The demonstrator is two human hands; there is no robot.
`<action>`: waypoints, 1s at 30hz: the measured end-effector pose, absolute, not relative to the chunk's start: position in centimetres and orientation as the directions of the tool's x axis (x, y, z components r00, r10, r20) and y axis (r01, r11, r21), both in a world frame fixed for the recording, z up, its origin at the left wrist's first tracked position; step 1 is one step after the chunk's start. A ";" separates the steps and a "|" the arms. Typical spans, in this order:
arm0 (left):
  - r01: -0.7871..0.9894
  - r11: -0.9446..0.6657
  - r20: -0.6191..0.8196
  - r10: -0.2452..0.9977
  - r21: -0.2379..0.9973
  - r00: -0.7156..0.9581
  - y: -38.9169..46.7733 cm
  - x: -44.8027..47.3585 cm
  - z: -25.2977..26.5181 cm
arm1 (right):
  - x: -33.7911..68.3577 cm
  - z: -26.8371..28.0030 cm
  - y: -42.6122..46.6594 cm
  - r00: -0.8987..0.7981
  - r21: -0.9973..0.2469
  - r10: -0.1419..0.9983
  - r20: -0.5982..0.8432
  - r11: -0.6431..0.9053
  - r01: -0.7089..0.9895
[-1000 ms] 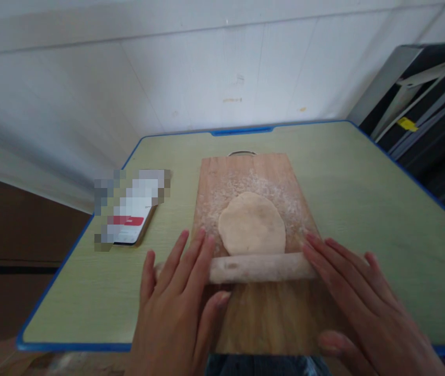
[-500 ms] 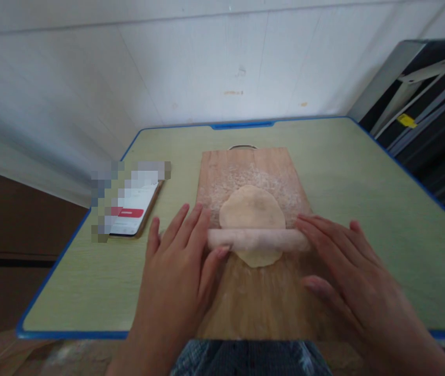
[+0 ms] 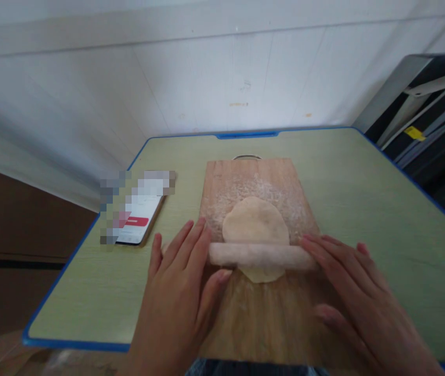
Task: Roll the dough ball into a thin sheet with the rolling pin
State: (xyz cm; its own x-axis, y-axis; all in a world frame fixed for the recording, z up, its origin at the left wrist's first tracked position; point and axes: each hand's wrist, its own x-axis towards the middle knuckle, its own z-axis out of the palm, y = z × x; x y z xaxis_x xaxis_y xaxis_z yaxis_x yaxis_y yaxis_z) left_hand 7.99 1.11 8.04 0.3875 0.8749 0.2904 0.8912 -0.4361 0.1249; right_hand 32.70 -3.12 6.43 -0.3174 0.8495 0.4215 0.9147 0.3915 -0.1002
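A pale, flour-dusted rolling pin (image 3: 259,256) lies crosswise over a thin round sheet of dough (image 3: 256,222). The dough shows on both sides of the pin, with its larger part beyond it. Under both is a wooden cutting board (image 3: 257,324). My left hand (image 3: 185,282) rests on the pin's left end, fingers stretched over it and thumb on the near side. On the right end lie the outstretched fingers of my right hand (image 3: 351,287), its thumb held apart from the pin. Both palms face down, and the hands cover the pin's ends.
Loose flour (image 3: 254,183) whitens the far part of the board. A phone (image 3: 142,214) with a lit, partly blurred screen lies to the left on the blue-edged green table (image 3: 371,188). Behind stands a white wall (image 3: 222,78). Dark framed panels (image 3: 434,120) stand at the right.
The whole scene sits slightly lower in the view. The pin and both hands keep nearly the same place across the dough, perhaps a touch nearer me.
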 end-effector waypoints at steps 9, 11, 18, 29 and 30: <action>0.916 -0.395 0.250 0.896 0.070 0.367 3.7 9.5 8.8 | 32.5 6.2 -1.2 -0.211 -0.246 0.906 0.368 0.314 0.917; 0.918 -0.390 0.250 0.897 0.066 0.363 3.5 9.5 8.9 | 32.4 6.1 -1.4 -0.204 -0.256 0.908 0.367 0.310 0.916; 0.883 -0.463 0.318 0.851 0.079 0.418 0.5 8.0 8.6 | 33.3 5.0 -4.0 -0.240 -0.285 0.897 0.372 0.356 0.890; 0.903 -0.415 0.285 0.884 0.109 0.371 -0.1 8.1 8.1 | 33.2 5.7 -2.5 -0.221 -0.243 0.896 0.386 0.330 0.912; 0.892 -0.439 0.288 0.873 0.110 0.394 -0.7 7.7 7.9 | 33.4 5.6 -3.0 -0.245 -0.208 0.883 0.400 0.348 0.914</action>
